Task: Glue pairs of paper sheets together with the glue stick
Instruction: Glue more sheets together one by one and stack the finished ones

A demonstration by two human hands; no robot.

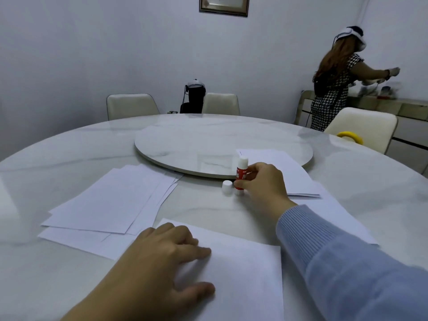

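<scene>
right hand on the glue stick, left hand flat on the sheet

the right hand (261,181) curls its fingers round the red glue stick (241,173), which stands upright on the marble table (69,163) with its white cap on. just left of that hand sits a small white cap (227,187); a second white piece seems to stand under the stick, though the hand hides most of it. the left hand (162,258) lies with loosely bent fingers pressing on the near sheet (243,274), holding nothing. a loose pile of sheets (108,205) lies beyond the left hand. another stack of sheets (289,172) lies just past the right hand, overlapping the turntable (208,140). a blue sleeve (347,262) covers the right arm.
</scene>
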